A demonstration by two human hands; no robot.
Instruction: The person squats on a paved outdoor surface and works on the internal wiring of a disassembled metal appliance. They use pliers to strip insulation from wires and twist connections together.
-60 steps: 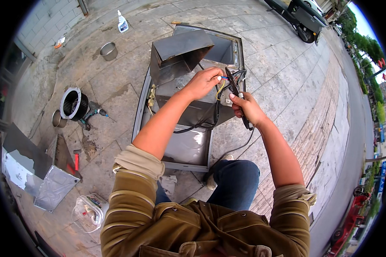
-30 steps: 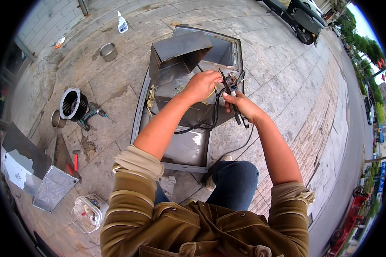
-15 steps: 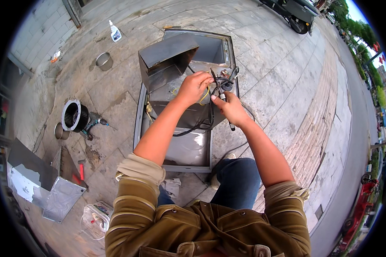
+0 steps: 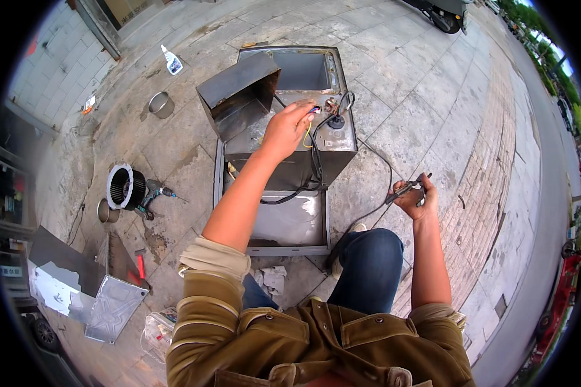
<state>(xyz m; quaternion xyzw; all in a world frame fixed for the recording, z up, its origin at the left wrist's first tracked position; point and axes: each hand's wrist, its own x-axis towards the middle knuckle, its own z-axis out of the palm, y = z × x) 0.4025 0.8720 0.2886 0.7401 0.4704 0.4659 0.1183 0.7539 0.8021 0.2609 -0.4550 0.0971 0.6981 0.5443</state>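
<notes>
Head view shows grey paving (image 4: 407, 122) outdoors, left grip (image 4: 285, 133) pinching coloured wires (image 4: 314, 110), right grip (image 4: 414, 206) around a dark tool (image 4: 404, 189).

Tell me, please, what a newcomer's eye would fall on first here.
Probably the big metal box near the centre, where the left hand pinches coloured wires. Next, perhaps, the right hand, holding a dark tool out to the right, and the round fan at left, beside a drill.

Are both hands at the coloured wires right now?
No, only the left hand holds the wires; the right hand holds a dark tool out over the paving.
</notes>
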